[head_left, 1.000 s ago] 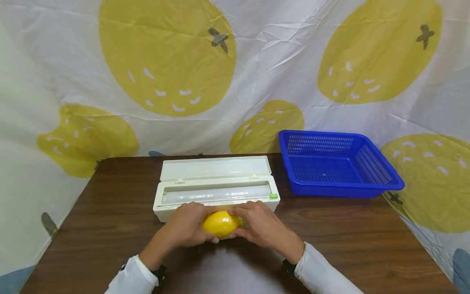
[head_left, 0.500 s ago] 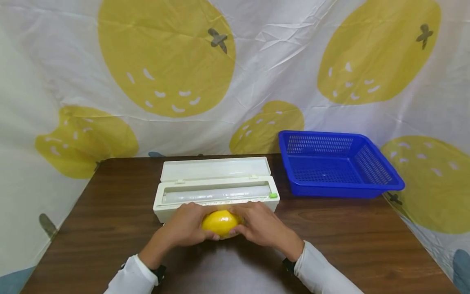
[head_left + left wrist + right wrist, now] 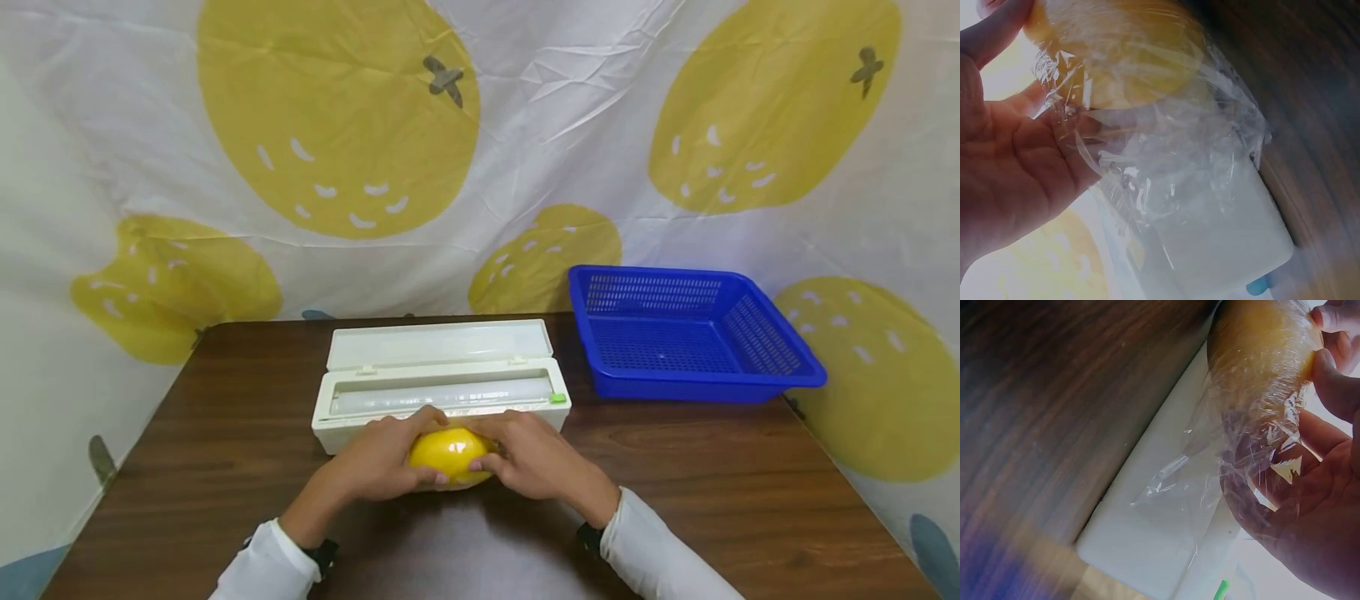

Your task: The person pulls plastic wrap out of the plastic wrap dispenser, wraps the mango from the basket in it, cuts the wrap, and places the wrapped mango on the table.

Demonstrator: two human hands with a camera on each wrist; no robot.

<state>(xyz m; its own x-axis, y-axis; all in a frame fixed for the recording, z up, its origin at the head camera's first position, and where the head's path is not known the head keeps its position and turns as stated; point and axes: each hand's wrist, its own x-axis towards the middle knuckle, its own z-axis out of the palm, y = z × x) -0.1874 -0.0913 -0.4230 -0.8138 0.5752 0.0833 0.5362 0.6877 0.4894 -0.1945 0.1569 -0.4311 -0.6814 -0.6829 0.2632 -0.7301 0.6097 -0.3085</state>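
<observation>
A glossy yellow oval fruit (image 3: pixel 450 452) is held between both hands just in front of the cling film dispenser (image 3: pixel 442 398). My left hand (image 3: pixel 384 457) grips its left end, thumb at the near side and fingers at the far side. On the right end, my right hand (image 3: pixel 528 454) grips it with the thumb over its front. Clear cling film (image 3: pixel 1179 147) covers the fruit and hangs in loose folds toward the dispenser in the left wrist view. In the right wrist view, the film (image 3: pixel 1179 469) drapes beside the right fingers and overlaps the white dispenser.
The dispenser's lid (image 3: pixel 442 344) is raised at the back, showing the film roll (image 3: pixel 442 396) and a green slider (image 3: pixel 557 398) at right. A blue plastic basket (image 3: pixel 697 390) stands at the back right of the brown wooden table (image 3: pixel 712 483). A fruit-patterned cloth (image 3: pixel 540 150) hangs behind.
The right thumb has slid left onto the fruit's front. The left index finger has lifted a little, and the fruit has shifted slightly in the hands. Dispenser and basket stay put.
</observation>
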